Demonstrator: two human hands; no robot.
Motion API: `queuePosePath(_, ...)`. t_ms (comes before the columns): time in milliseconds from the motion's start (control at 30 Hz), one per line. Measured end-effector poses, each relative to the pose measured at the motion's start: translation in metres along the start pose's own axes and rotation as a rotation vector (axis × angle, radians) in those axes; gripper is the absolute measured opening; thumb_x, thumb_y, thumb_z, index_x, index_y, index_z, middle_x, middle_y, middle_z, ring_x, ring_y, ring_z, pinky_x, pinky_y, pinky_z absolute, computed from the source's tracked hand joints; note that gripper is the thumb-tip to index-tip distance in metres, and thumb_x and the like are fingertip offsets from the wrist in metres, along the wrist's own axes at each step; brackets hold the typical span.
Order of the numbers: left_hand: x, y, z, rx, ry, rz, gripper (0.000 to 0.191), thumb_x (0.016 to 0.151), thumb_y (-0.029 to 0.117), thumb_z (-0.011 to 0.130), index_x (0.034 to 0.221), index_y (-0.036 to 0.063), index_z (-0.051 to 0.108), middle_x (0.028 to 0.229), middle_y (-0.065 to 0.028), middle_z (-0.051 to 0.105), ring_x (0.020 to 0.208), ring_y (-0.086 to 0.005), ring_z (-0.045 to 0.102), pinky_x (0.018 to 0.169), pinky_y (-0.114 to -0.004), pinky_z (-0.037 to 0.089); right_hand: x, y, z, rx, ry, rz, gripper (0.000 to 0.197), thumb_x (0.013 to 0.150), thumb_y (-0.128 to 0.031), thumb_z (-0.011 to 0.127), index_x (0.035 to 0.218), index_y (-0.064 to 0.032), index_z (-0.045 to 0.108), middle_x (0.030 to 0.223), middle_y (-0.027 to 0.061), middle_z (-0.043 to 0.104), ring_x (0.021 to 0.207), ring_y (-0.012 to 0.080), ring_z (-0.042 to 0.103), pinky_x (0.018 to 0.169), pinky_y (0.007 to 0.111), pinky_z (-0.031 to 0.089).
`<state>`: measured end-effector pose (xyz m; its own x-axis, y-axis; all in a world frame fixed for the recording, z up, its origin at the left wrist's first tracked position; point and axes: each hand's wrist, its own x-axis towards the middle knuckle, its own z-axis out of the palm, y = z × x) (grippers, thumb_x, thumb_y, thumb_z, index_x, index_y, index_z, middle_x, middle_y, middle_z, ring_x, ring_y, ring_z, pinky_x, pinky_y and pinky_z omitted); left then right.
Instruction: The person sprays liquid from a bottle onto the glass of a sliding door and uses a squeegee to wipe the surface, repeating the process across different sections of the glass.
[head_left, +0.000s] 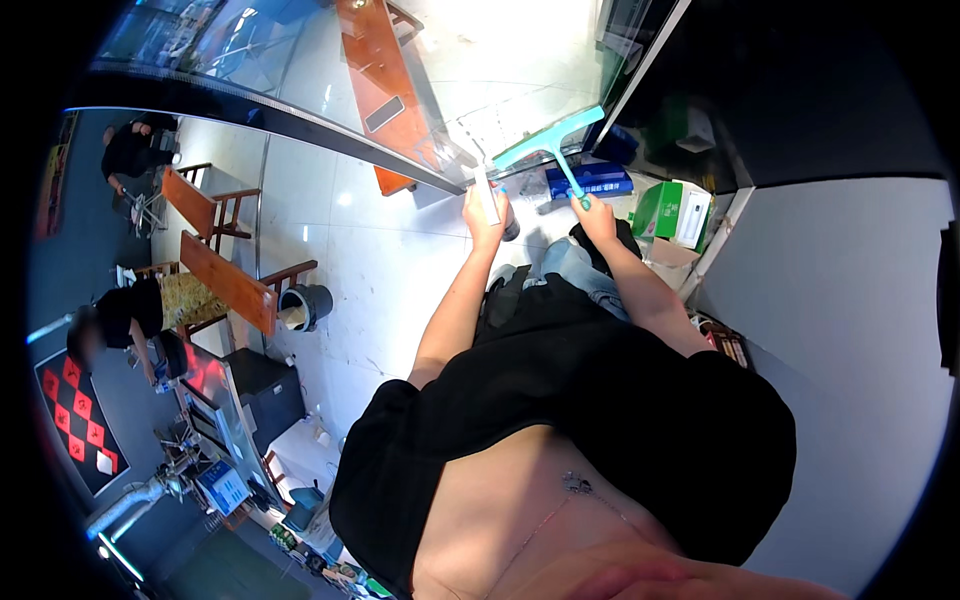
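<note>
My right hand grips the handle of a turquoise window squeegee. The squeegee's wide head lies at the glass pane in front of me, tilted up to the right. Left of it, my left hand is closed around a narrow white bar-shaped object, whose exact kind I cannot make out. This object is beside the dark frame at the pane's edge. A dark cylindrical thing shows just behind my left fingers, partly hidden.
A blue box and a green and white carton stand low at right, near a pale wall. Wooden benches, a bin and two people are at left. Another bench shows through the glass.
</note>
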<state>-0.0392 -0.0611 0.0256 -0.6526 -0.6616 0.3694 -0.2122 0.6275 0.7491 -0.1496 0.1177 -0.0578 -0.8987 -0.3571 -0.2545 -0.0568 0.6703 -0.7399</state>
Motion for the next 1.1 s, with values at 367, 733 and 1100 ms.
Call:
queuePosePath(367, -0.015, -0.056, -0.055, -0.004, -0.009, 0.045, 0.011, 0.072, 0.01, 0.061, 0.076, 0.0014, 0.056, 0.072, -0.015, 0.056, 0.071, -0.0346, 0.054, 0.066, -0.041, 0.044, -0.082, -0.021, 0.033, 0.032, 0.12, 0.095, 0.035, 0.082, -0.035, 0.06, 0.078, -0.0002, 0.06, 0.062, 0.0206, 0.057, 0.065, 0.0385, 0.058, 0.056, 0.043, 0.044)
queuePosePath(733, -0.003, -0.086, -0.048, -0.067, -0.05, 0.078, 0.013, 0.071, 0.012, 0.063, 0.075, 0.0016, 0.056, 0.071, -0.0151, 0.056, 0.071, -0.0355, 0.053, 0.069, -0.043, 0.043, -0.092, -0.007, 0.058, 0.147, 0.146, 0.015, 0.033, 0.083, -0.032, 0.06, 0.073, -0.0007, 0.056, 0.053, 0.0104, 0.051, 0.049, 0.0214, 0.052, 0.05, 0.035, 0.041)
queuePosePath(1100, 0.016, -0.14, 0.025, -0.042, -0.091, 0.296, 0.016, 0.069, 0.01, 0.065, 0.076, 0.0015, 0.053, 0.071, -0.0144, 0.053, 0.071, -0.0334, 0.05, 0.068, -0.042, 0.042, 0.017, 0.069, 0.127, 0.336, 0.393, -0.17, 0.02, 0.082, -0.021, 0.059, 0.079, -0.0016, 0.056, 0.053, 0.0048, 0.049, 0.049, 0.0144, 0.052, 0.05, 0.032, 0.042)
